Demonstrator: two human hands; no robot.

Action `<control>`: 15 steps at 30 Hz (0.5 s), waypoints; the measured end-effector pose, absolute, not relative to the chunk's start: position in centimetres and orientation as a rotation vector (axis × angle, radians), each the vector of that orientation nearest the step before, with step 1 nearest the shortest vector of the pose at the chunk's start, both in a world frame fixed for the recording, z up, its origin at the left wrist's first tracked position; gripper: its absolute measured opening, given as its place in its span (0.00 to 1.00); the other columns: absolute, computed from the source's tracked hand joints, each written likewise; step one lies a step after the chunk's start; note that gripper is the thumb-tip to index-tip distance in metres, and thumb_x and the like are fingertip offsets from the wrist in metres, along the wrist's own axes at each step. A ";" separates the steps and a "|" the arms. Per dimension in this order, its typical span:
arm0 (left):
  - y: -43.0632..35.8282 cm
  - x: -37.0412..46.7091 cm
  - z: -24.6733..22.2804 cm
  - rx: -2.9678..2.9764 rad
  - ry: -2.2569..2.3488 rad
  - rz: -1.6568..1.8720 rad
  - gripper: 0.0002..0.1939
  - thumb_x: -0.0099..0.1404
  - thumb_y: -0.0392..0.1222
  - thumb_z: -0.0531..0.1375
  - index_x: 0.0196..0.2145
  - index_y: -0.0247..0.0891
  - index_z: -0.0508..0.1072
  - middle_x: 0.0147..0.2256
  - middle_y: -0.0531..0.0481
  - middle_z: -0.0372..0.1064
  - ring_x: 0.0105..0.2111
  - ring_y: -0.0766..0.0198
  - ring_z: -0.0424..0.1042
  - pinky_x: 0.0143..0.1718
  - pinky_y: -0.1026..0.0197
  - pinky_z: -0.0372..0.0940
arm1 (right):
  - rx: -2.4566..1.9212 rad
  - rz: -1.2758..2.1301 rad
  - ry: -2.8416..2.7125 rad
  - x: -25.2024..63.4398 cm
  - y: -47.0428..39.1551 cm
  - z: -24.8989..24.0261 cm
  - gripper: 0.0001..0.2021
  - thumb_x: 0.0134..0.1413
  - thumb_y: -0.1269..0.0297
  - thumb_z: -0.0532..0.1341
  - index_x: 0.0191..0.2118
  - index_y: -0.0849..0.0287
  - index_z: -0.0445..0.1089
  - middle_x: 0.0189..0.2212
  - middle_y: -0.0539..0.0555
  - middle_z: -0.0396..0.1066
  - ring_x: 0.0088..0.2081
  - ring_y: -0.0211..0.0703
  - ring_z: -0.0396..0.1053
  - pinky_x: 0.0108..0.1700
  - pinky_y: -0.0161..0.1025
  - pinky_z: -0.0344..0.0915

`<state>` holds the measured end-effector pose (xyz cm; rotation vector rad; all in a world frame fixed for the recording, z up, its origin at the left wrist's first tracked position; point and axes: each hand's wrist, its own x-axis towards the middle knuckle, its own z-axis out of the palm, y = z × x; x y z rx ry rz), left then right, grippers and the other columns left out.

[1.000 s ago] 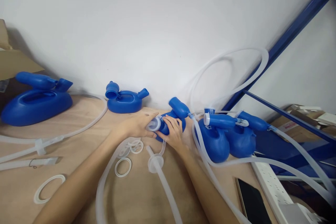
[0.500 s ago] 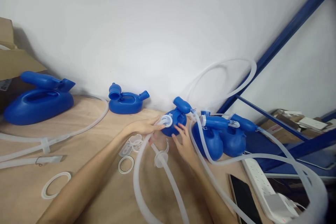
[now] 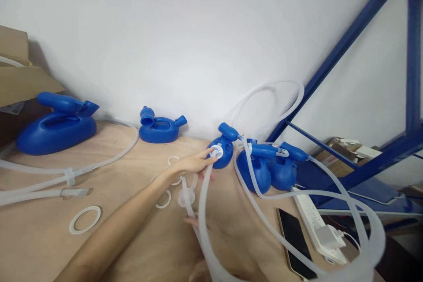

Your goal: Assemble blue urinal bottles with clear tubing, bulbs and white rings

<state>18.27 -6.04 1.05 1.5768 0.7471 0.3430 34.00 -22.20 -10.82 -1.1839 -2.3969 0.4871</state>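
Note:
A blue plastic urinal bottle (image 3: 224, 158) stands near the wall, a white ring-shaped cap (image 3: 216, 152) on its front. My left hand (image 3: 198, 162) reaches to this cap; its fingers close around the end of a translucent tube (image 3: 202, 211) right beside it, and the fingertips touch the cap. Lower down, my right hand (image 3: 192, 220) is smeared by motion and partly hidden behind the tubes. Its fingers lie around a tube just below a translucent round disc (image 3: 187, 197).
More blue urinal bottles stand at left (image 3: 59, 134), centre (image 3: 160, 132) and right (image 3: 256, 172). White rings (image 3: 85, 220) lie about. A phone (image 3: 294, 242), a power strip (image 3: 313, 220) and looping tubes lie at right. Blue shelf beams (image 3: 346, 35) slant behind; a cardboard box (image 3: 29, 81) stands left.
My right hand has left the bottle and moved down and left to the tube. My left hand has shifted slightly right with its tube. The disc has moved left; the view has shifted slightly.

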 end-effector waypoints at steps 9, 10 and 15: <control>-6.0 19.5 0.2 2.166 0.680 0.432 0.39 0.75 0.60 0.50 0.74 0.37 0.47 0.26 0.53 0.74 0.29 0.57 0.77 0.41 0.58 0.69 | -1.024 0.310 -2.236 29.7 -19.4 -7.6 0.27 0.62 0.36 0.59 0.51 0.54 0.74 0.38 0.56 0.76 0.34 0.49 0.75 0.38 0.44 0.76; -5.6 18.4 0.4 2.168 0.727 0.504 0.37 0.76 0.60 0.48 0.73 0.38 0.51 0.29 0.51 0.76 0.30 0.57 0.78 0.41 0.58 0.69 | -1.008 0.331 -2.166 29.9 -18.6 -7.3 0.28 0.62 0.35 0.57 0.50 0.54 0.75 0.36 0.56 0.76 0.33 0.48 0.74 0.38 0.45 0.76; -3.4 9.5 1.7 2.221 1.106 0.664 0.31 0.77 0.56 0.43 0.68 0.38 0.63 0.46 0.44 0.80 0.49 0.55 0.77 0.54 0.57 0.66 | -1.045 0.511 -1.883 31.7 -15.0 -5.9 0.30 0.66 0.34 0.49 0.55 0.50 0.74 0.33 0.54 0.76 0.30 0.47 0.75 0.31 0.44 0.76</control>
